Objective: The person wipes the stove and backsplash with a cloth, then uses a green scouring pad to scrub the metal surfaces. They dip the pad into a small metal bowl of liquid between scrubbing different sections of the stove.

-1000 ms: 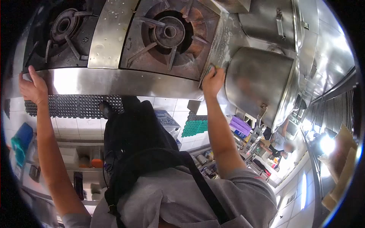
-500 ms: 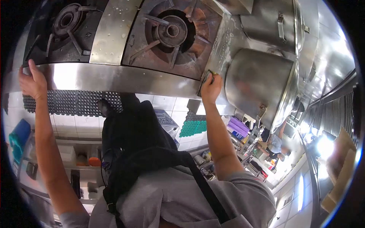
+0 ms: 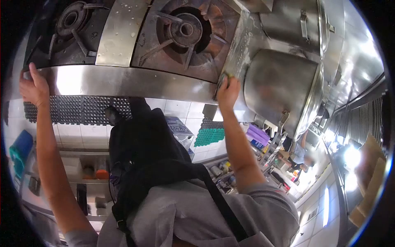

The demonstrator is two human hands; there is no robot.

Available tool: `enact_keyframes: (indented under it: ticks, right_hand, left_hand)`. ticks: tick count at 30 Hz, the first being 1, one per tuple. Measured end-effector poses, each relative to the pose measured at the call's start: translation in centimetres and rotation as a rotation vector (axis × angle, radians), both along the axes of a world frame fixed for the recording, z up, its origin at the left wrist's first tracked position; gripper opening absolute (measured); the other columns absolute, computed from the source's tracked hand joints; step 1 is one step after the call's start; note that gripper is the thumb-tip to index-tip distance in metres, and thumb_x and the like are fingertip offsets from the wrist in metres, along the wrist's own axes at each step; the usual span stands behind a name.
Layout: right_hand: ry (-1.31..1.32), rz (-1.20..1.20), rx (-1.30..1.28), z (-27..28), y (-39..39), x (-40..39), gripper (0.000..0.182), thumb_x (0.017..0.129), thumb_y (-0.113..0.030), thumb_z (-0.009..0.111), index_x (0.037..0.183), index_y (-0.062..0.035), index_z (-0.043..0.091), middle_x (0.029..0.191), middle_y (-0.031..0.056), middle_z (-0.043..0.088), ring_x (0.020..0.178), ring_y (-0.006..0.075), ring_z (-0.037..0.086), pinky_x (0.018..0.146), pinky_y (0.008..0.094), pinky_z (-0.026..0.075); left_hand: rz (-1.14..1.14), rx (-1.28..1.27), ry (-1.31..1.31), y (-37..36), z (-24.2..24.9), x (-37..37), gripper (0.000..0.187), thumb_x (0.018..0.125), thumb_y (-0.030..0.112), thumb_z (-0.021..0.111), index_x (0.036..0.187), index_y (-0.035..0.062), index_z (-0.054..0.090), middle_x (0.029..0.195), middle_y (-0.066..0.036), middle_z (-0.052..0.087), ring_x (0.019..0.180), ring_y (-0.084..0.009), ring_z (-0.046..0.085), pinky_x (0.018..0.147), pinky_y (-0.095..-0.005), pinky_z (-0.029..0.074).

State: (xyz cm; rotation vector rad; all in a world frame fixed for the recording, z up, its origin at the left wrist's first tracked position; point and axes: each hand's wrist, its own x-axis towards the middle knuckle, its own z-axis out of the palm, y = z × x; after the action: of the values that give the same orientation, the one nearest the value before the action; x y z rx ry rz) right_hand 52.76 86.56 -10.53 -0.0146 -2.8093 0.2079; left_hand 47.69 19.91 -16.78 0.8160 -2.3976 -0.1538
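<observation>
My left hand (image 3: 34, 85) grips the steel front edge of the stove (image 3: 135, 82) at its left end, thumb on top. In my right hand (image 3: 228, 92) is a scouring pad (image 3: 224, 78), mostly hidden by the fingers and pressed to the stove's right front corner. Between the hands lies a gas burner (image 3: 186, 29) with dark metal pot supports. Another burner (image 3: 72, 22) sits at the upper left, past a wet steel strip (image 3: 119, 37). Whitish suds streak the steel surface (image 3: 243, 45) right of the burner.
A large steel pot (image 3: 279, 82) stands just right of my right hand, with a second pot (image 3: 290, 24) behind it. Black rubber matting (image 3: 78, 109) and a cardboard box (image 3: 179, 129) are on the tiled floor. Another person (image 3: 298, 154) is in the background at right.
My right hand with the scouring pad has shifted slightly along the stove's right corner. My left hand keeps its place on the edge. The view has tilted a little.
</observation>
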Motion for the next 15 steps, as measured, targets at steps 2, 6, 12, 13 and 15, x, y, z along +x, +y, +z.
enact_keyframes:
  ticks: [2,6,12,13,15]
  right_hand:
    - [0.043,0.0,-0.07,-0.3,-0.7,-0.4,0.016,0.092,-0.014,0.061,0.098,0.0,0.058,0.09,0.0233,0.056,0.082,0.0436,0.055,0.071,0.0522,0.044]
    - [0.156,0.132,0.054,-0.8,0.6,-11.6,0.013,0.094,-0.014,0.059,0.095,-0.0014,0.058,0.089,0.0236,0.056,0.08,0.0439,0.054,0.069,0.0524,0.044]
    - [-0.012,0.046,-0.04,0.4,-0.8,-1.8,0.012,0.092,-0.011,0.061,0.101,-0.0017,0.06,0.098,0.026,0.059,0.09,0.0448,0.058,0.078,0.0502,0.048]
    - [-0.039,-0.006,-0.059,-0.1,-0.9,-0.1,0.011,0.092,-0.009,0.061,0.1,-0.0019,0.06,0.097,0.0247,0.059,0.089,0.0439,0.058,0.077,0.0505,0.048]
    - [-0.015,0.021,-0.001,0.1,-0.7,-1.9,0.01,0.091,-0.008,0.061,0.1,-0.003,0.061,0.095,0.0241,0.06,0.089,0.0433,0.058,0.076,0.0509,0.048]
  left_hand:
    - [0.016,0.007,-0.015,0.0,0.4,0.1,0.077,0.089,0.07,0.051,0.128,0.0038,0.061,0.121,-0.021,0.064,0.117,-0.0421,0.056,0.1,-0.0566,0.037]
    - [0.01,-0.016,-0.01,-0.5,-0.2,-0.1,0.078,0.089,0.071,0.049,0.127,0.004,0.061,0.121,-0.021,0.065,0.117,-0.0411,0.057,0.1,-0.0567,0.036]
    - [0.003,-0.036,-0.017,0.0,0.2,-0.3,0.079,0.088,0.072,0.049,0.126,0.0038,0.062,0.121,-0.021,0.065,0.117,-0.0406,0.057,0.1,-0.0563,0.038]
    - [0.015,-0.037,-0.014,0.1,0.3,-0.2,0.079,0.088,0.072,0.049,0.126,0.0038,0.062,0.121,-0.021,0.065,0.117,-0.0406,0.057,0.1,-0.0563,0.038]
    - [0.019,0.002,-0.042,0.3,0.4,-0.3,0.078,0.088,0.073,0.049,0.126,0.0051,0.062,0.12,-0.021,0.065,0.117,-0.0408,0.057,0.1,-0.0561,0.038]
